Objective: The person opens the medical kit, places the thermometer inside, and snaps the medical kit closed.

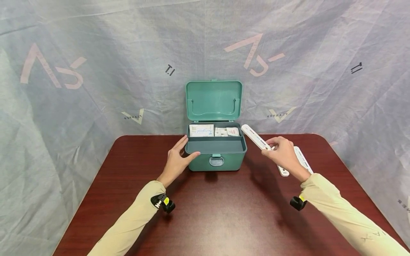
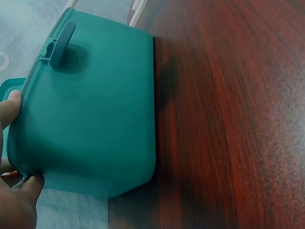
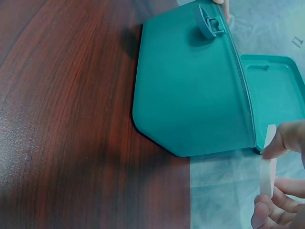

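A green first-aid box [image 1: 215, 161] stands on the table with its lid [image 1: 214, 100] raised. My left hand [image 1: 177, 158] holds the box's front left corner, thumb over the front rim and fingers against the left side. To the right of the box, my right hand [image 1: 283, 153] pinches a long white strip [image 1: 255, 137] with printed marks and rounded ends between thumb and fingers. The strip's far end is close to the box's right rim. Edge-on, the strip [image 3: 268, 179] looks thin in the right wrist view.
A white pack marked "Surgical" [image 1: 201, 130] and white packets [image 1: 226, 132] sit in the box's rear compartments. Under and beyond the right hand lie other white strips [image 1: 302, 159] on the dark red table [image 1: 214, 213]. Behind hangs a grey printed cloth [image 1: 144, 46].
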`<state>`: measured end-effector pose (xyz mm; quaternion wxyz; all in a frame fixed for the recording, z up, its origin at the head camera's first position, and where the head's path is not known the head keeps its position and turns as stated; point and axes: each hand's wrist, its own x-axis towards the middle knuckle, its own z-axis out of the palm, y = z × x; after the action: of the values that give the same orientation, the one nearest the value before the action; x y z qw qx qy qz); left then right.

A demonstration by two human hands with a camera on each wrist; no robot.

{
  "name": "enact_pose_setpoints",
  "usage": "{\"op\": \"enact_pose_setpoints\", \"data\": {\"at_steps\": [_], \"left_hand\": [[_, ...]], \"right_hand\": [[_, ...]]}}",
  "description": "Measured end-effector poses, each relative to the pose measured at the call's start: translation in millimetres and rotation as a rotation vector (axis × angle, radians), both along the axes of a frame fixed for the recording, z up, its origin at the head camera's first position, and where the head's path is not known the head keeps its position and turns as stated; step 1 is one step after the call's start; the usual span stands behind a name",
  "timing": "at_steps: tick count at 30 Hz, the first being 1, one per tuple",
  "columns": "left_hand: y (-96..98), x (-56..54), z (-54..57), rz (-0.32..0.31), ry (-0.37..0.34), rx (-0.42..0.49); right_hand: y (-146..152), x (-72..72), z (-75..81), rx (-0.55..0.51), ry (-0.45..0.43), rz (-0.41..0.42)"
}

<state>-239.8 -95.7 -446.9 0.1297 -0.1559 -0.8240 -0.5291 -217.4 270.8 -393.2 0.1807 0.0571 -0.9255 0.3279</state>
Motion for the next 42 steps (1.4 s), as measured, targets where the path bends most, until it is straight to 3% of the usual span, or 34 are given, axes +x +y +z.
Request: {"op": "enact_pose_setpoints", "data": {"at_steps": [31, 42], "left_hand": [[-1.4, 0.1, -1.1, -0.004, 0.005, -0.008], [-2.1, -0.1, -1.1, -0.009, -0.002, -0.006]], "right_hand": [[-13, -5.9, 16.8, 0.039, 0.069, 0.105], [-19, -12.1, 21.6, 0.034, 0.024, 0.164]]}}
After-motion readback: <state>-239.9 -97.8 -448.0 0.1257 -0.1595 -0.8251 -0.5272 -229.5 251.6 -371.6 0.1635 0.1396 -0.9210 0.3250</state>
